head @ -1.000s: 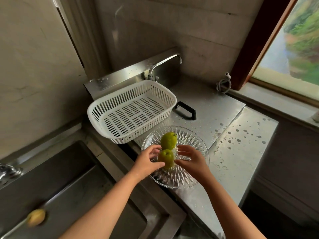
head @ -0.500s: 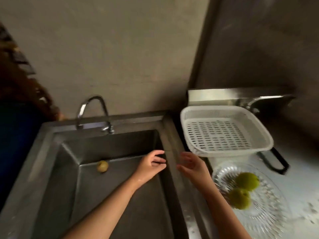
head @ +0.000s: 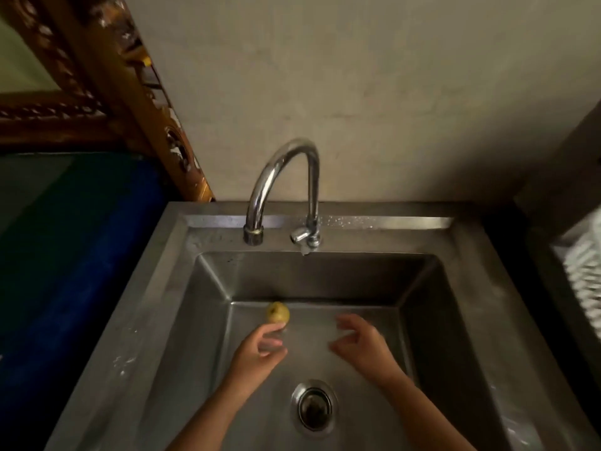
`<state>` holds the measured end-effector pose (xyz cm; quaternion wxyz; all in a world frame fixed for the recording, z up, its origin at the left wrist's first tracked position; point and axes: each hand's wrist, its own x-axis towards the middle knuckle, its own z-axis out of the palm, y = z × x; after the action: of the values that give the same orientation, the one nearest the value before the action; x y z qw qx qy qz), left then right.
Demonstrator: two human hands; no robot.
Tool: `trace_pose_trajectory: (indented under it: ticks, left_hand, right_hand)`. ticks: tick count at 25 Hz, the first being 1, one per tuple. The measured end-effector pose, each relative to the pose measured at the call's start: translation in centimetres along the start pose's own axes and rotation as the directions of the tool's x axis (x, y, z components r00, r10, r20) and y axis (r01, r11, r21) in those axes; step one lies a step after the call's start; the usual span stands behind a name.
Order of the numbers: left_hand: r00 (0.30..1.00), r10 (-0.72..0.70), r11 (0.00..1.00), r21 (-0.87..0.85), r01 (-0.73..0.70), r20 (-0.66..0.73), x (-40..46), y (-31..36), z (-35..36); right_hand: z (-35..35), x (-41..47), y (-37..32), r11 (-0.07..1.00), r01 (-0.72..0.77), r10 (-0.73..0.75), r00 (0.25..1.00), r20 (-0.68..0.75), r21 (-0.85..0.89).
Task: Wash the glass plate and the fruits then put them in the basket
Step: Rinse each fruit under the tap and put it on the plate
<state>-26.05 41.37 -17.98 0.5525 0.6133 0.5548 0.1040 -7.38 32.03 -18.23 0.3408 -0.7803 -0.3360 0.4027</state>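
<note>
A small yellow-green fruit [head: 278, 312] lies on the bottom of the steel sink [head: 481, 288], near its back wall. My left hand [head: 260, 349] hovers just in front of the fruit with fingers apart, fingertips close to it, holding nothing. My right hand [head: 361, 345] is open over the sink floor to the right, also empty. A blurred strip of the white slotted basket [head: 585, 275] shows at the right edge. The glass plate and the other fruits are out of view.
A curved chrome tap [head: 286, 177] stands at the back rim, with its valve [head: 305, 237] beside it; no water runs. The drain [head: 313, 408] lies between my forearms. A carved wooden frame [head: 130, 102] and a blue surface [head: 81, 255] are on the left.
The view swung left from the plate and basket to the sink. My hands left the fruit on the plate and moved down into the sink, the left one close to the fruit there.
</note>
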Motion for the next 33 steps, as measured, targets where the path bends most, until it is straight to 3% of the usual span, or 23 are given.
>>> trace_pose_trajectory:
  ticks: [5,9,11,14,17,19,23,25,27,30,33]
  left_hand:
    - [0.981,-0.106,0.992,-0.088,0.092,-0.165,12.2,-7.5,1.5]
    - [0.910,-0.379,0.901,-0.292,0.321,-0.169,18.3,-11.1,2.7]
    - [0.883,-0.449,0.841,-0.397,0.367,-0.136,20.3,-12.1,3.4]
    - [0.906,-0.413,0.768,-0.569,0.293,-0.091,20.9,-12.7,4.4]
    - [0.941,-0.311,0.730,-0.667,0.149,-0.130,19.6,-12.4,4.9]
    - [0.976,-0.202,0.708,-0.701,0.084,-0.086,17.5,-11.3,4.5]
    - [0.991,-0.119,0.610,-0.783,0.118,0.057,12.7,-7.7,2.2]
    - [0.990,-0.110,0.572,-0.809,0.136,0.088,10.5,-5.6,1.5]
    - [0.991,-0.096,0.547,-0.827,0.132,0.095,8.4,-3.7,1.0]
    - [0.989,-0.134,0.499,-0.858,0.123,0.063,5.8,-1.6,0.2]
    - [0.986,-0.162,0.518,-0.848,0.113,0.032,4.1,-0.5,-0.5]
  right_hand:
    - [9.2,11.7,6.0,1.000,0.016,-0.017,0.997,0.074,0.023]
    - [15.6,17.3,8.7,0.993,0.063,-0.072,0.994,0.085,0.097]
    - [17.8,19.1,9.5,0.986,0.027,-0.045,0.992,0.115,0.162]
    - [19.3,19.8,9.6,0.956,-0.016,-0.026,0.990,0.139,0.294]
    - [18.4,17.8,8.5,0.900,0.030,-0.053,0.998,0.042,0.434]
    - [16.6,15.4,7.5,0.840,0.072,-0.088,0.996,0.004,0.538]
    - [11.7,10.2,3.8,0.801,0.091,-0.182,0.979,0.096,0.592]
    - [8.7,8.9,1.5,0.795,0.077,-0.153,0.985,0.076,0.602]
    - [5.4,8.9,-1.4,0.745,0.010,-0.045,0.998,0.035,0.667]
    - [1.8,9.1,-6.3,0.643,-0.154,0.013,0.982,0.191,0.750]
    - [0.3,8.9,-10.3,0.687,-0.238,0.045,0.957,0.287,0.687]
